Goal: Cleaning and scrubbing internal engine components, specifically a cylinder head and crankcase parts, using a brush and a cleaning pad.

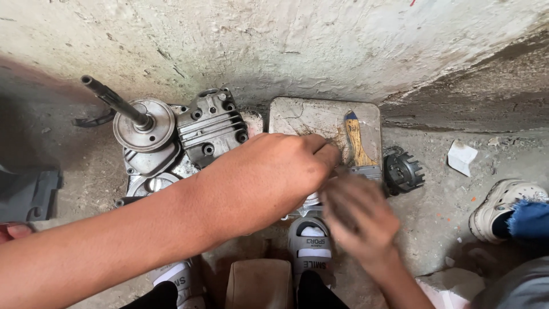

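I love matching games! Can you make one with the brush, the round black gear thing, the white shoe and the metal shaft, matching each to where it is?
Things:
1. Paintbrush
2. Black toothed gear
3. White shoe
4. Metal shaft

Places:
A. Far right, on the ground
B. Sticking up from a round disc at the left
C. Lying on the flat tray
D. Just right of the tray

Pairs: 1-C, 2-D, 3-A, 4-B
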